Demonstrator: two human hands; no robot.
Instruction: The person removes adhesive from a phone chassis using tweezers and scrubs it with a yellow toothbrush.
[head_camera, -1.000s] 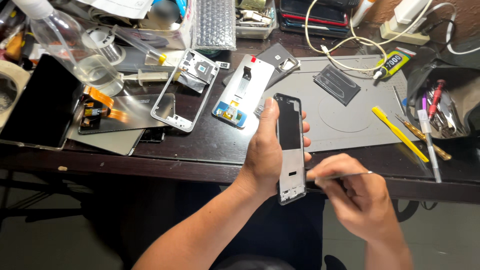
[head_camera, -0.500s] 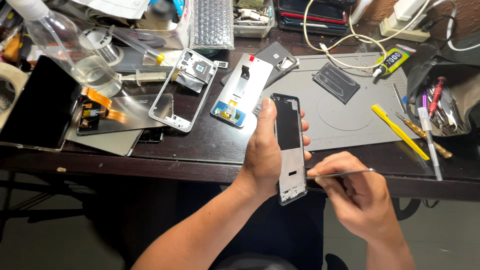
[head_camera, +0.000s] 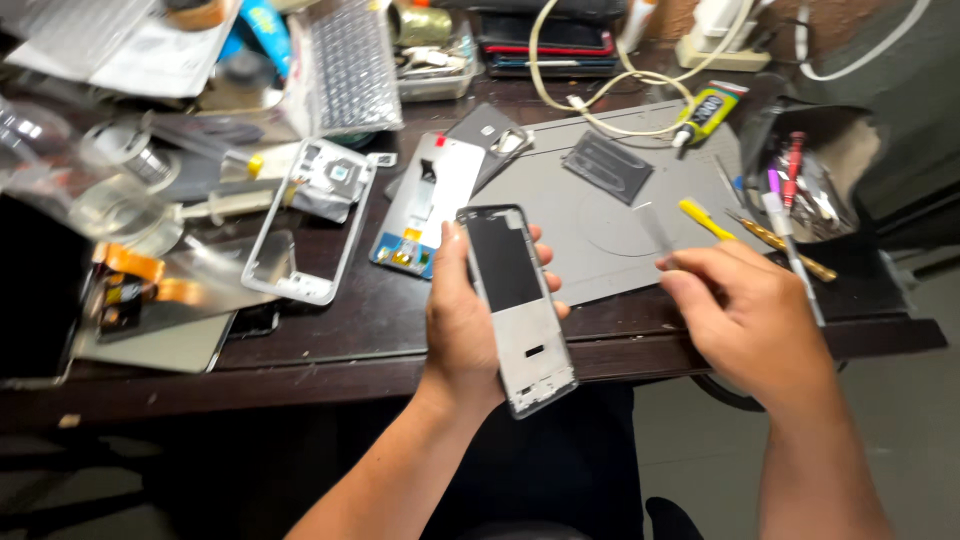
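Fingers of the left hand (head_camera: 462, 330) wrap the long edges of a silver phone mid-frame with a black panel in its upper half (head_camera: 517, 305), thumb on the near side, fingertips curling over the far edge. It is held upright above the front edge of the dark wooden tabletop (head_camera: 380, 330), clear of the surface. To its right, the right hand (head_camera: 745, 320) is closed in a pinch around a thin, blurred, pale tool (head_camera: 655, 228) whose tip points up and away over the grey rubber work mat (head_camera: 610, 240); what kind of tool it is cannot be told.

Just behind the held frame, a white phone back with a small blue and yellow board at its lower end (head_camera: 425, 205) lies on the mat's left edge. Further left, an empty white phone frame (head_camera: 310, 220) lies on the tabletop, and beyond it a loose screen with an orange flex cable (head_camera: 150, 290) near the front left corner. Toward the right edge, a yellow-handled pry tool (head_camera: 705, 218) lies beside a dark tray of hand tools (head_camera: 810, 180). A yellow glue tube (head_camera: 705, 112) and a white cable (head_camera: 590, 100) lie toward the back edge.
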